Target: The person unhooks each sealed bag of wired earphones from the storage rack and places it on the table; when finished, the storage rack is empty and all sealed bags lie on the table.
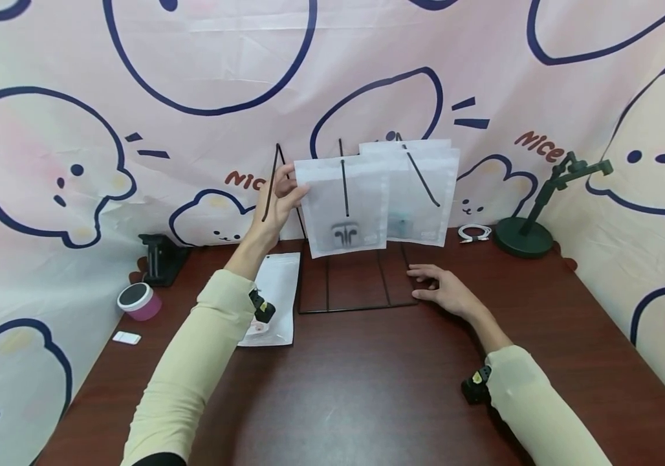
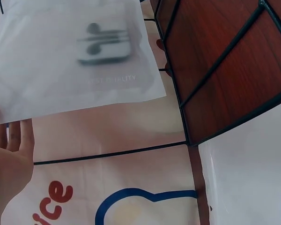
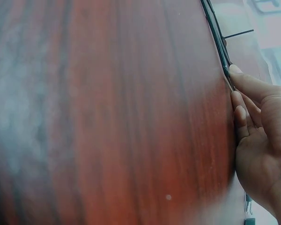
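A black wire display rack [image 1: 358, 309] stands on the table with hooks pointing forward. From its middle hook hangs a frosted zip pouch [image 1: 321, 223] with white earphones in a case inside. My left hand [image 1: 279, 200] pinches that pouch's upper left edge, thumb in front and fingers behind. In the left wrist view the fingers show below the pouch [image 2: 47, 89]. Further frosted pouches [image 1: 434, 194] hang on the right hook, one behind another. At the base's front right corner my right hand [image 1: 446, 291] holds the rack's wire between thumb and fingers, seen in the right wrist view.
A white flat pouch [image 1: 279, 285] lies left of the rack, partly under my left forearm. Further left are a black stand [image 1: 160, 259], a pink-and-white round container [image 1: 139, 301] and a small white item [image 1: 127, 338]. A coiled white cable [image 1: 474, 233] and green stand [image 1: 524, 238] sit back right.
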### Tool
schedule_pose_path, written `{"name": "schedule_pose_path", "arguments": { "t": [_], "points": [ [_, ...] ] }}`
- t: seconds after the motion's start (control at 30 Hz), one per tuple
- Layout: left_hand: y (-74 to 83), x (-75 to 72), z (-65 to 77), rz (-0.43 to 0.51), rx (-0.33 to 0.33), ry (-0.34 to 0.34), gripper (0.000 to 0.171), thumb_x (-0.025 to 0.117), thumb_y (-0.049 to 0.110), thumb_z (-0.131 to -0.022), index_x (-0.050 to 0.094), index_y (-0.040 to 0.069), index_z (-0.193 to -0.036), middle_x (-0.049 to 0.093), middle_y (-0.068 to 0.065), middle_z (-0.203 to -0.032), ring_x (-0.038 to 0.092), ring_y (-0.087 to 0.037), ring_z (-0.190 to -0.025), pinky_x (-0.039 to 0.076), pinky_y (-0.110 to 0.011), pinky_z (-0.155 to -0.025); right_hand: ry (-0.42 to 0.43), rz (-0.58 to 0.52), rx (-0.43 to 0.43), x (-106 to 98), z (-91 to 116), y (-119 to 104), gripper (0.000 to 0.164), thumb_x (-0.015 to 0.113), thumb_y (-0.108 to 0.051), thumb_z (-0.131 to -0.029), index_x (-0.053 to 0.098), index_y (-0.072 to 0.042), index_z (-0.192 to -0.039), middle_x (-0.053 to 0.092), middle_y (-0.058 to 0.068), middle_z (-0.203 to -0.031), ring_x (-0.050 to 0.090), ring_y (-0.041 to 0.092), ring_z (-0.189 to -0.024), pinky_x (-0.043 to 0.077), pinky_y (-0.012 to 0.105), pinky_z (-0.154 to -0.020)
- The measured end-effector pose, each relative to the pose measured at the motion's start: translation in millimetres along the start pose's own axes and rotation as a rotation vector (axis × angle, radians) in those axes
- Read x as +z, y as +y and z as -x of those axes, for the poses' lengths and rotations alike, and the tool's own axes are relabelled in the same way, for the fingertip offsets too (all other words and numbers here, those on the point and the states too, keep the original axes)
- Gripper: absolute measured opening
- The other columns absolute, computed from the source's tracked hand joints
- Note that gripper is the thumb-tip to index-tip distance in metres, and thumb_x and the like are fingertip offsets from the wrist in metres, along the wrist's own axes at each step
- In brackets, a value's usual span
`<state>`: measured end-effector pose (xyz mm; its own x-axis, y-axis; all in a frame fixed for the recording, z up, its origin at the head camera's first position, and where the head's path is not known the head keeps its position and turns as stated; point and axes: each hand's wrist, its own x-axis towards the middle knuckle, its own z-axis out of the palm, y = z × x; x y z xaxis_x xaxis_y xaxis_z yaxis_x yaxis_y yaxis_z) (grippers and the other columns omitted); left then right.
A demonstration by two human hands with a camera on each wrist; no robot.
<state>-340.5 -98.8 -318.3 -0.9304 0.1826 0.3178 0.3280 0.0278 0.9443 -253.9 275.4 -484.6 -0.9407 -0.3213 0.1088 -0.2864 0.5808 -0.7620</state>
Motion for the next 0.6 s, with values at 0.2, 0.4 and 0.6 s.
{"name": "schedule_pose_path", "arguments": {
  "t": [0.2, 0.4, 0.6],
  "points": [
    [1.8, 1.3, 11.1, 0.078, -0.022, -0.005, 0.046, 0.071, 0.017, -0.099, 0.058, 0.014, -0.142, 0.072, 0.002, -0.107, 0.063, -0.018, -0.103, 0.051, -0.033, -0.09, 0.001, 0.003, -0.004, 1, 0, 0, 0.047, 0.075, -0.014, -0.097, 0.064, -0.003, -0.14, 0.052, 0.012, -0.154, 0.058, 0.031, -0.124, 0.048, 0.04, -0.094],
    [0.4, 2.4, 28.8, 0.139, -0.017, -0.025, 0.043, 0.071, 0.017, -0.099, 0.058, 0.016, -0.141, 0.072, -0.003, -0.114, 0.068, -0.019, -0.103, 0.057, -0.034, -0.09, 0.004, -0.004, -0.004, 1, 0, 1, 0.046, 0.075, -0.013, -0.097, 0.064, -0.003, -0.14, 0.053, 0.012, -0.153, 0.058, 0.032, -0.125, 0.049, 0.038, -0.092],
    [0.0, 6.1, 50.1, 0.208, 0.007, -0.049, 0.037, 0.069, 0.011, -0.1, 0.061, 0.019, -0.135, 0.073, -0.004, -0.113, 0.07, -0.018, -0.098, 0.059, -0.033, -0.086, 0.004, -0.003, 0.0, 1, 0, 0, 0.046, 0.075, -0.013, -0.096, 0.064, -0.003, -0.14, 0.053, 0.012, -0.153, 0.058, 0.031, -0.125, 0.048, 0.035, -0.093]
  ]
}}
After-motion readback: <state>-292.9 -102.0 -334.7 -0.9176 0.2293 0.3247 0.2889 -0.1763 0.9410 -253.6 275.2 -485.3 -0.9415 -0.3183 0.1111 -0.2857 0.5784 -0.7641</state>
